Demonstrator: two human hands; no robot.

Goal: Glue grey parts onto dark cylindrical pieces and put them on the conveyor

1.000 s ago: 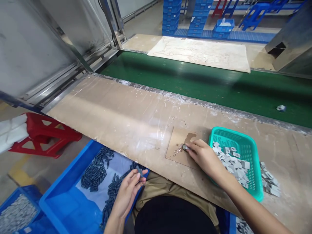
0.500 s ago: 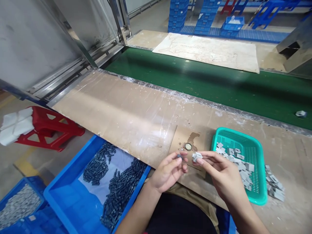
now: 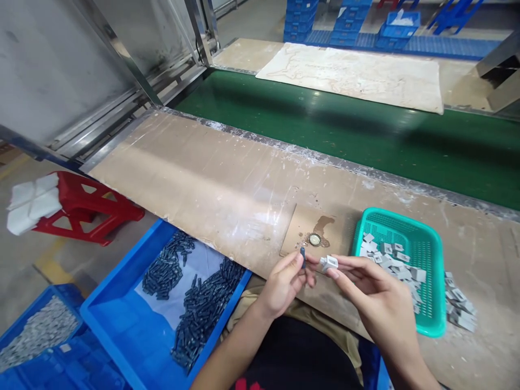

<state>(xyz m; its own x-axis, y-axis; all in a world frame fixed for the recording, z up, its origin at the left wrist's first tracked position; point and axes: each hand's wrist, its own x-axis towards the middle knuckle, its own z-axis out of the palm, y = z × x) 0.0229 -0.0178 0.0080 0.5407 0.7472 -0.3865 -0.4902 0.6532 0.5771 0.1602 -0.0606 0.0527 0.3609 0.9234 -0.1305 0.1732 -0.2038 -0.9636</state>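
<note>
Tan counter (image 3: 195, 179) beside green belt (image 3: 284, 108). Left fingers (image 3: 301, 261) pinch dark peg (image 3: 303, 257); right fingers (image 3: 332, 265) grip white part (image 3: 329, 262), near teal basket (image 3: 437, 287).

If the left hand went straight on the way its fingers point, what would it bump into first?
Probably the small white piece in the right hand, just beyond the left hand and its small dark piece; from this single view I can't be sure they line up in depth.

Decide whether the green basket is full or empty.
Neither: the green basket is part-full; grey pieces fill only some, leaving its far end bare.
</note>
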